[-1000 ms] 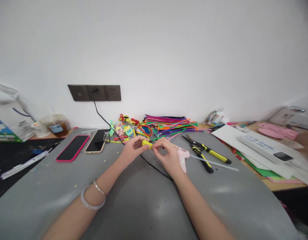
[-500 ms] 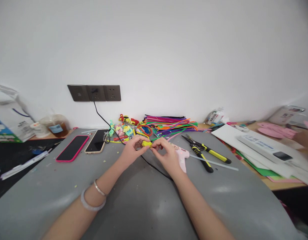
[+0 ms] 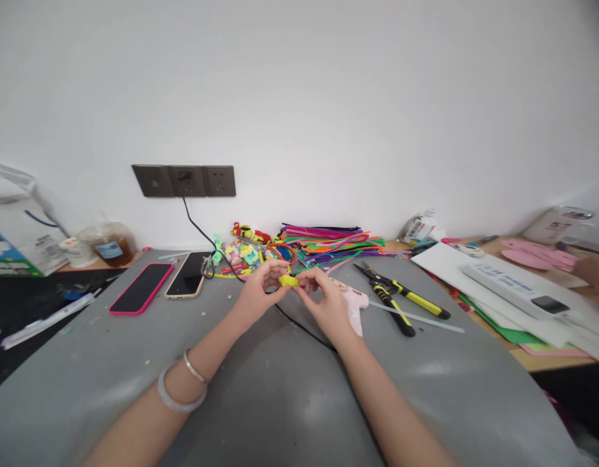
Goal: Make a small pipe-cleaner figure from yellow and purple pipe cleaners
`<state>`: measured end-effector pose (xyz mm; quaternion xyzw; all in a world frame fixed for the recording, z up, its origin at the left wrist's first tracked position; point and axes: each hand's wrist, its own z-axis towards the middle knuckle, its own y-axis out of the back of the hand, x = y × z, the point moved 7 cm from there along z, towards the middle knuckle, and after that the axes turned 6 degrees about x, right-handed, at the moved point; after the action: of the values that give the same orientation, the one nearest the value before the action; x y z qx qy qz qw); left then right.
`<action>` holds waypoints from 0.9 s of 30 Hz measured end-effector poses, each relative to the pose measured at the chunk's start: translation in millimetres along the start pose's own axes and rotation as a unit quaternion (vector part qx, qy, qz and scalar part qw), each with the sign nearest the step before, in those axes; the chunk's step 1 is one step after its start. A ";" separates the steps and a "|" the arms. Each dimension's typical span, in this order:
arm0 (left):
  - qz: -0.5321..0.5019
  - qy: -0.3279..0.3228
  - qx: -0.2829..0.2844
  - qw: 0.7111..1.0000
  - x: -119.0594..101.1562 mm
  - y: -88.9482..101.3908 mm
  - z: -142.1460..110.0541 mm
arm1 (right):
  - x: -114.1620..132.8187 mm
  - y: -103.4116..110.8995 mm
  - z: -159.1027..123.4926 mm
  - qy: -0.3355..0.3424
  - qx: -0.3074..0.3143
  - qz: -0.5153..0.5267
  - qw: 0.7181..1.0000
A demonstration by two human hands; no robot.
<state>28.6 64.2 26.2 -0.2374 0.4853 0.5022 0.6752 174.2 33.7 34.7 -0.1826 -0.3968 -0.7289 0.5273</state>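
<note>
Both my hands meet above the grey mat (image 3: 260, 395) and pinch one small yellow fuzzy piece (image 3: 288, 281) between their fingertips. My left hand (image 3: 258, 290) grips its left end, with bracelets on that wrist. My right hand (image 3: 325, 302) grips the right end with thumb and forefinger. A pink glue gun (image 3: 354, 303) lies just right of my right hand, partly hidden by it. Its black cable (image 3: 299, 325) runs under my hands toward the wall socket (image 3: 185, 180).
A pile of coloured pipe cleaners (image 3: 331, 243) and small craft figures (image 3: 241, 250) lie behind my hands. Two phones (image 3: 141, 287) (image 3: 187, 274) rest at the left. Yellow-handled pliers (image 3: 401, 299) lie at the right, then papers (image 3: 504, 292). Another person's hand (image 3: 596, 272) shows at the far right.
My fingers have turned and reworked the yellow piece slightly; it now looks more bunched. Both hands stay in the same spot.
</note>
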 end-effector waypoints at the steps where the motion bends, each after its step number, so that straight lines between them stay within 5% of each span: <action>1: 0.010 -0.010 -0.002 1.000 -2.5 0.2 -0.2 | -0.5 -0.6 0.0 0.000 0.004 0.002 1.000; 11: 0.136 -0.086 -0.006 0.987 -22.4 -2.9 -4.7 | -2.8 -2.2 0.1 -0.020 0.017 0.019 0.999; 27: 0.050 -0.054 -0.009 0.997 -13.6 1.2 -2.5 | -0.8 -1.3 -0.6 -0.003 0.011 0.013 1.000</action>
<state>26.2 56.5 37.5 -0.1911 0.4549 0.5520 0.6722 173.4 33.9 33.3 -0.1838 -0.4041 -0.7168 0.5378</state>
